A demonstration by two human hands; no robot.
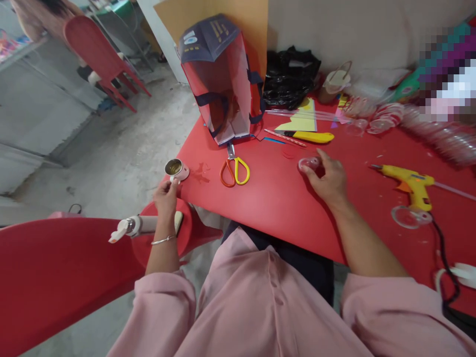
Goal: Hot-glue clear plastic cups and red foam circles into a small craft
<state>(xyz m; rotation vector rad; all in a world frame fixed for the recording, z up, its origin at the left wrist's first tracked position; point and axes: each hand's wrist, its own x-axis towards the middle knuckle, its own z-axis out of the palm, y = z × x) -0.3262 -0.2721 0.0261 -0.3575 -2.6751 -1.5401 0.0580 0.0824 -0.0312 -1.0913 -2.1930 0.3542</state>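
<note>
Holding the cup at the table's near-left corner, left hand on handle side

Key relation, my read: the cup [181,171] sits just beyond the left hand [165,198], slightly right of it, with its handle toward the person. Any shift of the cup turns on that handle side. Left hand is the near one by far; right hand [329,178] is well off, past mid-table.

Cup axis: mouth up, looks about upright, but the wide lens skews it, so can't rule out a slight tilt. Can't tell if the base bears fully on the red table [260,208] or overhangs the corner. Brownish contents inside, so I'd judge tilt is the risk. Wet-looking patch [201,172] just right of it.

Hands: well apart. Left is closed on the cup handle, fingertips gathered. Right has thumb and fingers around the right end of a small clear plastic piece [307,163]; exact finger contact partly hidden. Piece lies left of the right palm, long axis roughly parallel to the table's far edge, set in from the near edge.

Between the hands: scissors [234,171], handles toward the near edge, blades toward the bag [223,79] at the far-left part. Glue gun [409,181] lies right of the right hand, nozzle pointing at it, toward the table's right side.
</note>
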